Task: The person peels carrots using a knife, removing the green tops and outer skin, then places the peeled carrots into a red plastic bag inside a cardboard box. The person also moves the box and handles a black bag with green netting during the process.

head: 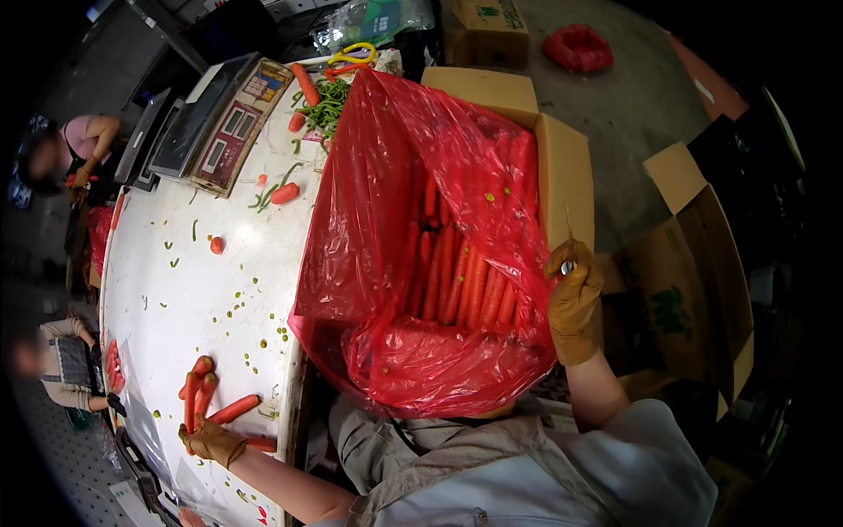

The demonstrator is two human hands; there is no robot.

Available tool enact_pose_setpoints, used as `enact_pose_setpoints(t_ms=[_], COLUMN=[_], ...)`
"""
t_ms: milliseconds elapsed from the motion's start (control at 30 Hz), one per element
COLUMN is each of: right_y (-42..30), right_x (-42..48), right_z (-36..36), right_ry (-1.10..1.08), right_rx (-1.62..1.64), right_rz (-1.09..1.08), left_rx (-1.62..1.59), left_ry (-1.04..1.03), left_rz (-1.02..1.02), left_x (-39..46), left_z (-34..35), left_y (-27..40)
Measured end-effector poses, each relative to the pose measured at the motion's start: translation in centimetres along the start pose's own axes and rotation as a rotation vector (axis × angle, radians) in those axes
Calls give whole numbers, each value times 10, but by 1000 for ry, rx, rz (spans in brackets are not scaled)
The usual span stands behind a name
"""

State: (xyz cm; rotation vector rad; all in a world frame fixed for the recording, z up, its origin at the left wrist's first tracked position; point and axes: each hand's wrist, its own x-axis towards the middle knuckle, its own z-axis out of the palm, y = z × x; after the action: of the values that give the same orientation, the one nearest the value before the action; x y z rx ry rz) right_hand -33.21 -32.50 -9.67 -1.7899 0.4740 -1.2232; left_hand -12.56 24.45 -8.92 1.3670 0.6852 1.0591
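Observation:
My left hand point(209, 441), in a brown glove, is on a small group of carrots point(205, 390) at the near left of the white table; its fingers close round the lower end of at least one. Another carrot point(235, 409) lies beside them. My right hand point(574, 290), also gloved, is raised at the right edge of a cardboard box and pinches a small thin tool point(567, 266) with a shiny metal part, perhaps a knife. Between my hands, a red plastic bag point(369, 263) lines the box, with rows of carrots point(461, 283) inside.
Weighing scales point(227, 141), green beans point(324, 109), yellow-handled scissors point(353, 54) and carrot pieces point(284, 193) are on the table. Green trimmings are scattered across it. Two people point(92, 141) work beyond its left edge. An opened cardboard box point(685, 296) stands at right; a red bag point(577, 49) lies on the floor.

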Motion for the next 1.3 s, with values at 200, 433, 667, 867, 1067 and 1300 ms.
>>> enact_pose_setpoints(t_ms=[200,433,667,867,1067,1300], right_y=[1,-3,2,-2,-9,-16], right_x=[4,5,3,0,-3,3], right_z=[2,-15,-15,-4,-5,-21], right_ry=[40,70,48,15,-5,28], right_rx=[-7,29,24,20,6,56], right_rz=[40,51,77,70,94,46], left_rx=[-229,504,782,572,482,751], left_ry=[-1070,-2352,-2117,-2167,-2139,-2106], left_rz=[-173,140,44,-251,-578,534], left_x=[-300,-481,-505,-501,-502,-479], left_z=[99,132,128,116,112,134], left_y=[96,-35,-61,-36,-6,-53])
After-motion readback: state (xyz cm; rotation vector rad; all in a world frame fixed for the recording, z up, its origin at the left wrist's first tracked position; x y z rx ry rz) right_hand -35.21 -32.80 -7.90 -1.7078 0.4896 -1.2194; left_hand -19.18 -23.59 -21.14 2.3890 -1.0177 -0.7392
